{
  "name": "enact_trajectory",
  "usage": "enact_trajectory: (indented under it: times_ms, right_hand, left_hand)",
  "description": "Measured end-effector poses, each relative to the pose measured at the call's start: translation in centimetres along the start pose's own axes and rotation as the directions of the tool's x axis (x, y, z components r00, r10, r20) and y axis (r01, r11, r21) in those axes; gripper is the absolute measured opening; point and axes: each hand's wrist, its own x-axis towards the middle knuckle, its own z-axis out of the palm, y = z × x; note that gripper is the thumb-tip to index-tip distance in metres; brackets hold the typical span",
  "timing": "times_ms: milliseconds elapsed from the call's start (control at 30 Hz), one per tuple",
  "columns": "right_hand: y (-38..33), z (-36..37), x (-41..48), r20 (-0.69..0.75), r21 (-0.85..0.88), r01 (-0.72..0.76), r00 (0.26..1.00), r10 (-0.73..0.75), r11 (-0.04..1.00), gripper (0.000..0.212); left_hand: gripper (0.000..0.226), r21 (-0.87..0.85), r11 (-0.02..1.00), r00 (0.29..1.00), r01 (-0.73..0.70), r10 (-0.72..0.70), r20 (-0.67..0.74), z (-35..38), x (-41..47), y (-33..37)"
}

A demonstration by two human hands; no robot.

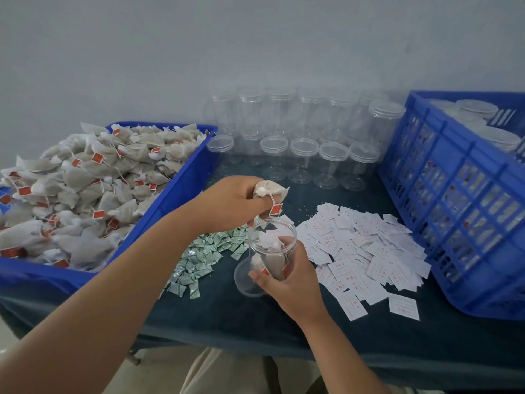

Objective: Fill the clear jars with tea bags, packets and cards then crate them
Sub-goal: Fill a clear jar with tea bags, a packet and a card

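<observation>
Dark teal cloth-covered table [227,322], pale grey wall [255,38] behind. Two blue plastic bins: a shallow tray [181,189] heaped with tea bags at the left edge, a slatted crate [454,209] at the right. Over a dozen empty clear jars [304,155] crowd the back edge, too overlapped to count exactly. The left hand [230,203] pinches one red-tagged grey tea bag [272,190] just above the mouth of the tilted clear plastic jar [270,251], which the right hand [289,280] grasps near the front edge.

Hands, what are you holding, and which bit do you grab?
The left hand pinches a tea bag by its tied end; the right hand grips the clear jar round its body.
</observation>
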Motion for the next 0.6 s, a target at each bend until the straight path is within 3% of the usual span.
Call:
enact_trajectory:
  times_ms: [167, 433, 533, 600]
  right_hand:
    - [0.4, 0.0, 0.1, 0.006, 0.012, -0.016, 1.000, 0.015, 1.000, 0.077]
    - [0.0, 0.0, 0.0, 0.008, 0.008, -0.005, 1.000, 0.005, 1.000, 0.072]
    - [0.0, 0.0, -0.1, 0.015, -0.015, 0.016, 1.000, -0.015, 1.000, 0.068]
    - [0.0, 0.0, -0.2, 0.024, -0.047, 0.038, 0.999, -0.037, 0.998, 0.070]
  left_hand:
    - [0.023, -0.031, 0.999, 0.993, -0.038, 0.035, -0.114, -0.8, -0.5, 0.0]
    - [0.012, 0.304, 0.948, 0.994, -0.093, 0.070, 0.085, 1.2, -0.9, -0.2]
    - [0.022, 0.489, 0.861, 0.956, -0.137, -0.014, 0.294, 2.4, -0.4, 0.0]
    - [0.025, 0.430, 0.895, 0.960, -0.119, -0.006, 0.280, 2.0, -0.3, -0.5]
